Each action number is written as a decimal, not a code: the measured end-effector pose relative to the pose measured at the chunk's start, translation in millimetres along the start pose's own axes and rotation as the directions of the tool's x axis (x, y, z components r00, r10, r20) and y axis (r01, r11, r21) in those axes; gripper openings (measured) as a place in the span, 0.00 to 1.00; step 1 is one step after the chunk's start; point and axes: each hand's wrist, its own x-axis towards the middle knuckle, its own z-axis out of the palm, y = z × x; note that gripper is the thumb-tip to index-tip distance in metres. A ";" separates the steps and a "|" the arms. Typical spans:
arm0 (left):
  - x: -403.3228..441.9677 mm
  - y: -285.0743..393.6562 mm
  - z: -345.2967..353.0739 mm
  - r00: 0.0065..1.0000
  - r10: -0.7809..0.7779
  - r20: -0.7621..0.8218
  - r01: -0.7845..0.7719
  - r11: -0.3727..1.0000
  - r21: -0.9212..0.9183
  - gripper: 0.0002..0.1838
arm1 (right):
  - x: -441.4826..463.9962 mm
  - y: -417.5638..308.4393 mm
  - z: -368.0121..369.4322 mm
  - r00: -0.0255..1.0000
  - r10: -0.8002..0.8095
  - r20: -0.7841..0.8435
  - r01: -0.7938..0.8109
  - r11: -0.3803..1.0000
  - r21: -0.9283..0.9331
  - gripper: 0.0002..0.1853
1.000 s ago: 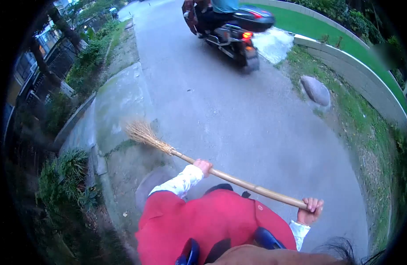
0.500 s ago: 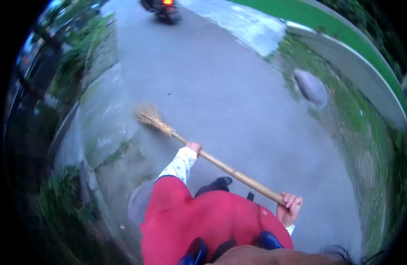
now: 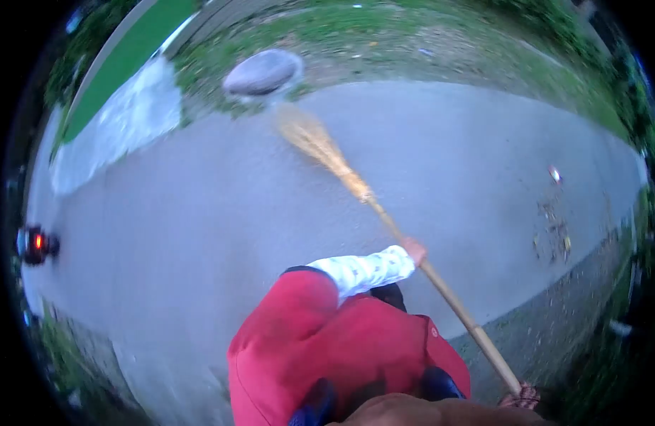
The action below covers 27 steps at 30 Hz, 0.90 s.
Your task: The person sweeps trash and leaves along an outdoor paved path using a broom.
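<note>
A long-handled broom (image 3: 333,163) with straw-coloured bristles slants across the middle of the head view. Its bristle end, blurred, is over the road near the far edge, close to a large rounded stone. Partway down the wooden handle, my left hand (image 3: 415,250) is closed around it, below a white patterned sleeve. My right hand (image 3: 520,397) is low at the bottom right, around the handle's upper end; it is partly cut off by my head and dark there. Red clothing covers my body below.
The grey road (image 3: 221,192) curves around me. The large stone (image 3: 263,73) sits on the grass verge (image 3: 384,42). Leaf debris (image 3: 552,231) and a small piece of litter (image 3: 555,175) lie to the right. A motorbike (image 3: 37,243) with a lit red light is far left.
My view has turned right, so the motorbike and stone have shifted left. The broom has swung with me; its bristles now point toward the stone side of the road. Both hands keep their hold.
</note>
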 end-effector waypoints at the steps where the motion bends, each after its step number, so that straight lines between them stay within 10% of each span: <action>1: 45.9 28.6 6.6 0.989 0.137 -0.053 -0.138 0.990 -0.014 0.04 | 18.6 -2.0 -33.6 0.902 -0.229 -0.366 0.121 0.948 -0.295 0.10; 3: 126.0 83.8 9.9 0.926 0.347 -0.150 -0.355 0.934 -0.032 0.04 | 49.7 -12.0 -55.3 0.627 -0.437 -0.645 0.069 0.856 -0.513 0.10; 6: 204.2 135.3 -44.8 0.835 0.531 -0.144 -0.537 0.844 0.002 0.04 | 79.2 -40.9 -57.9 0.757 -0.513 -0.405 0.451 0.859 -0.244 0.08; 11: 281.4 197.7 -87.5 0.802 0.596 -0.036 -0.596 0.803 0.009 0.04 | 138.5 -52.6 -69.7 0.826 -0.456 -0.330 0.493 0.870 0.030 0.09; 16: 315.9 40.7 -107.9 0.854 0.516 0.065 -0.518 0.830 0.208 0.05 | 162.7 73.5 5.0 0.930 -0.203 -0.307 0.295 0.910 0.292 0.12; 18: 353.1 -34.3 -111.3 0.925 0.338 0.174 -0.372 0.900 0.229 0.05 | 208.8 140.4 53.4 0.996 -0.078 -0.035 0.085 0.848 0.523 0.13; 20: 388.5 -98.1 -111.7 0.934 0.346 0.091 -0.357 0.918 0.172 0.05 | 258.8 177.4 122.6 0.999 -0.001 0.054 -0.012 0.968 0.252 0.14; 24: 480.9 -107.5 -90.8 0.904 0.213 0.371 -0.312 0.921 0.233 0.10 | 357.7 206.2 158.7 0.999 0.006 -0.037 0.004 0.964 0.264 0.12; 27: 558.6 -30.0 -91.7 0.833 0.395 0.388 -0.401 0.913 -0.068 0.12 | 389.5 175.9 157.4 0.968 -0.115 -0.225 0.152 0.976 0.155 0.11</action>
